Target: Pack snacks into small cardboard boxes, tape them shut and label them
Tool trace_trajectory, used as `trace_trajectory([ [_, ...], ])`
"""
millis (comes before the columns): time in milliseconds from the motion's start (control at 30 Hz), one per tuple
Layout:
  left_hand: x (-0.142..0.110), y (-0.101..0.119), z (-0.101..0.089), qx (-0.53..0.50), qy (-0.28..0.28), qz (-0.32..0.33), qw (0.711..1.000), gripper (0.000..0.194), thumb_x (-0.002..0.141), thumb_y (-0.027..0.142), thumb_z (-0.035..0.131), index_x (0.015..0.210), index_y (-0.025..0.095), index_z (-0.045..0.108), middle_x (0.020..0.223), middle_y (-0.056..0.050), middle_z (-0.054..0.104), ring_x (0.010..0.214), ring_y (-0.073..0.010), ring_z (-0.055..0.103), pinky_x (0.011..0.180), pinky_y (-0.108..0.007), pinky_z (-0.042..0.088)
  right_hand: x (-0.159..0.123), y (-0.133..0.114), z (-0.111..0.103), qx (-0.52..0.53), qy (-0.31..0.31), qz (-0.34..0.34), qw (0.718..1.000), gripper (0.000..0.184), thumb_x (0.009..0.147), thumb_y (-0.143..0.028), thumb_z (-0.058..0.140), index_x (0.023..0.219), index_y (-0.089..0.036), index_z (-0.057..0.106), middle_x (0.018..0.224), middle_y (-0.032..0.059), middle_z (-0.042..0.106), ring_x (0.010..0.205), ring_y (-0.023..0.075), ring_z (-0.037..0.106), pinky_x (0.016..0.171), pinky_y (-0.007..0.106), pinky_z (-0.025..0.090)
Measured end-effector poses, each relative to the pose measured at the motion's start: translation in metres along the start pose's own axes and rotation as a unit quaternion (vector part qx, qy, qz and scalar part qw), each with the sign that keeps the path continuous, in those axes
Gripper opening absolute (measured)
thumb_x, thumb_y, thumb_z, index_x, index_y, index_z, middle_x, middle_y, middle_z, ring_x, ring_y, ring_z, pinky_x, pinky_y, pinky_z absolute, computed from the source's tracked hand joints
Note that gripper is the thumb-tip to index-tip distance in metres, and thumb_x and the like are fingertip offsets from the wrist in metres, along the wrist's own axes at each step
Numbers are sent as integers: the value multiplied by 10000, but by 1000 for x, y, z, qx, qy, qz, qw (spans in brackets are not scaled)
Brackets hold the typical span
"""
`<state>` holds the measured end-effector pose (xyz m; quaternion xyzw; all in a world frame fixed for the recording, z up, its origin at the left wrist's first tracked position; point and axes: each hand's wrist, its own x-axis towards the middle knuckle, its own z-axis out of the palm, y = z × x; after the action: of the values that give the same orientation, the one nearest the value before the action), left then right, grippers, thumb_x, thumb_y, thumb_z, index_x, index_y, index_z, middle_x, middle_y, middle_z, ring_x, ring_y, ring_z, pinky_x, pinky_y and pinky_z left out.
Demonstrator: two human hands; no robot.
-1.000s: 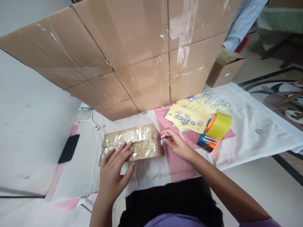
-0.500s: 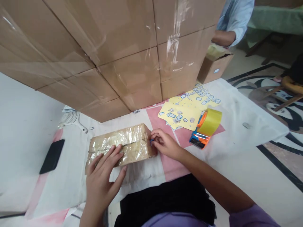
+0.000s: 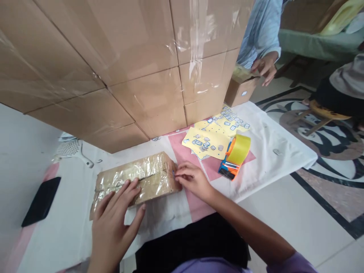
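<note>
The stack of cardboard boxes (image 3: 142,41) was the largest thing; it stood upright at the far side of the surface (image 3: 273,151), wrapped in shiny clear tape. In my judgement, a strong push forward could bring the smaller box against it, because only a short strip of cloth lay between. This cloth over the surface was thin and wrinkled, so it could also slide together with whatever was pressed on it.

The taped box (image 3: 153,170) lay on the surface near the person, in front of the stack and apart from it. Its glossy top was perhaps slippery. The yellow sticker sheets (image 3: 210,142) lay loosely, partly one over another, and a passing forearm could displace them.

The left hand (image 3: 115,216) was spread over the box top; if it pressed unevenly, the box could turn. The right hand (image 3: 196,182) had its fingers gathered at the box's right end; I cannot tell whether they pinched anything. The tape dispenser (image 3: 235,155) lay beside the sheets, where a careless elbow could knock it.

Smallest was the label (image 3: 173,173) at that end: a wrinkle or crooked edge could come from uneven finger pressure.
</note>
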<state>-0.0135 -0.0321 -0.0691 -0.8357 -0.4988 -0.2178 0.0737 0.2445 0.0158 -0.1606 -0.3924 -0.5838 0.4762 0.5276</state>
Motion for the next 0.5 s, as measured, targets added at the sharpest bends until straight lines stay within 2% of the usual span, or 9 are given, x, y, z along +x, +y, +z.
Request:
trace_trajectory([
  [100, 0, -1, 2, -3, 12, 7, 1000, 339, 953, 323, 593, 1285, 256, 577, 1423, -97, 661, 1315, -329, 619, 1089, -489, 398, -26, -3, 18, 24, 44, 19, 999, 309, 1007, -332, 581, 1271, -418, 718, 1127, 62, 664, 1070, 238, 651, 968, 449, 554],
  [167, 1, -1, 2, -1, 15, 14, 1000, 344, 950, 324, 595, 1285, 250, 578, 1411, -102, 669, 1303, -328, 628, 1076, -487, 404, -36, 0, 29, 37, 59, 26, 997, 389, 1026, -326, 534, 1368, -471, 650, 1192, 60, 628, 1157, 239, 618, 1061, 467, 522],
  [300, 2, -1, 1, 8, 15, 27, 999, 349, 952, 320, 594, 1289, 231, 578, 1394, -118, 678, 1290, -324, 637, 1059, -484, 405, -34, 6, 38, 40, 59, 46, 996, 477, 1016, -277, 510, 1444, -478, 578, 1228, 66, 571, 1220, 241, 572, 1161, 490, 457],
  [400, 2, -2, 1, 11, 19, 34, 999, 362, 949, 315, 595, 1299, 228, 573, 1402, -118, 673, 1298, -311, 632, 1068, -470, 396, -34, 4, 35, 30, 38, 59, 997, 485, 1018, -278, 503, 1459, -468, 565, 1253, 67, 561, 1274, 239, 549, 1198, 484, 427],
  [500, 1, -5, 1, 15, 24, 37, 999, 378, 947, 329, 590, 1313, 235, 577, 1412, -105, 668, 1282, -289, 642, 1072, -443, 391, -46, -5, 31, 3, 28, 63, 998, 471, 1021, -305, 517, 1464, -456, 567, 1372, 50, 559, 1366, 229, 514, 1214, 454, 417],
])
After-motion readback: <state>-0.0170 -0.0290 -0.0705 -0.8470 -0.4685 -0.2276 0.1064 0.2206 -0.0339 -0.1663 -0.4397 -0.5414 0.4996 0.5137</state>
